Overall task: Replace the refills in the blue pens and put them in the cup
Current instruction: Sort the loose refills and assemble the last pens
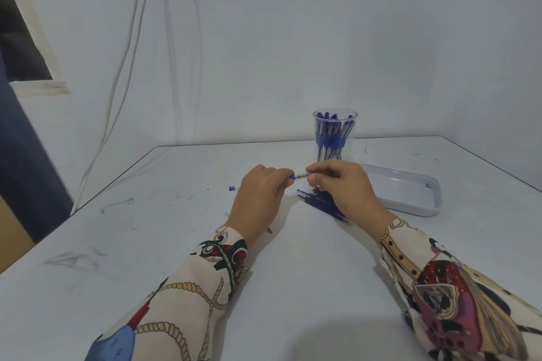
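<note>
Far left, white cables hang down the wall past the table's back-left corner. On the tabletop, at about nine o'clock from the hands, a small blue pen cap lies on its own, just beside the left hand's knuckles.

Now the action at centre: the left hand, in a patterned sleeve, has its fingers curled round one end of a blue pen, thumb and forefinger pinching by the blue collar. A thin dark tip pokes out from under the left wrist at six o'clock; what it belongs to cannot be told.

The pen lies level between both hands, its clear barrel showing in the gap. The right hand meets it from three o'clock, fingertips closed narrowly on the other end.

Under the right hand, at about six o'clock from the pen, a bundle of dark blue refills lies on the table, fanned slightly, partly hidden by the palm.

At twelve o'clock from the right hand stands a clear plastic cup, upright, packed with blue pens. At three o'clock, just beside the right wrist, a shallow white tray lies flat, with a small blue piece near its far rim.
</note>
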`<move>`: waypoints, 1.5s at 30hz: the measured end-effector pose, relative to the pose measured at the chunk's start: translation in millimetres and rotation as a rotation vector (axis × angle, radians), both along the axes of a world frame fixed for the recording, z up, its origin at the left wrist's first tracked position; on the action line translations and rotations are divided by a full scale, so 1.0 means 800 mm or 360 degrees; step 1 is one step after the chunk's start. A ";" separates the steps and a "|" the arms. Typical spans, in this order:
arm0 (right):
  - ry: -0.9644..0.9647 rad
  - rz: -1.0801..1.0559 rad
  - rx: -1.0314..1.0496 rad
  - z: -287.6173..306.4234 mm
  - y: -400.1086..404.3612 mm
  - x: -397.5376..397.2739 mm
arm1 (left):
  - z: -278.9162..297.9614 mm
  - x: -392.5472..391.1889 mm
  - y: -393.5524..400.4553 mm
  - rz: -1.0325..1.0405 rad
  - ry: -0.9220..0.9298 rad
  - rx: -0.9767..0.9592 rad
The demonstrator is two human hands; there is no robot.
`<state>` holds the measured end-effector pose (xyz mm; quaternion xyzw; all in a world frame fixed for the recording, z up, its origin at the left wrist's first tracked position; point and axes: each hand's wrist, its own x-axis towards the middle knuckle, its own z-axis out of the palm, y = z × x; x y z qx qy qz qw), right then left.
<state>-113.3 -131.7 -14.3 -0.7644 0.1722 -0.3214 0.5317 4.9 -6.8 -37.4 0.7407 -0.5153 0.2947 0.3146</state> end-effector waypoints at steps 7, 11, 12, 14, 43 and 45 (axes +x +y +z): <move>-0.0339 -0.0063 0.0402 0.007 0.002 0.005 | 0.009 0.005 -0.005 0.0324 -0.0082 0.0080; -0.0711 -0.0420 0.0152 0.043 -0.013 0.002 | 0.028 0.011 -0.014 0.0363 0.0376 0.0018; -0.0808 -0.0506 0.0096 0.057 -0.016 0.001 | 0.033 0.011 -0.022 0.0305 0.0509 -0.0002; -0.0997 -0.0654 -0.0011 0.087 -0.025 0.000 | 0.041 0.011 -0.043 0.0134 0.0801 0.0003; 0.0292 -0.0747 -0.1135 0.094 -0.119 0.051 | 0.047 0.004 -0.143 -0.0400 0.1555 -0.0157; 0.0289 -0.0719 -0.1089 0.093 -0.117 0.048 | 0.047 0.004 -0.142 -0.0394 0.1549 -0.0161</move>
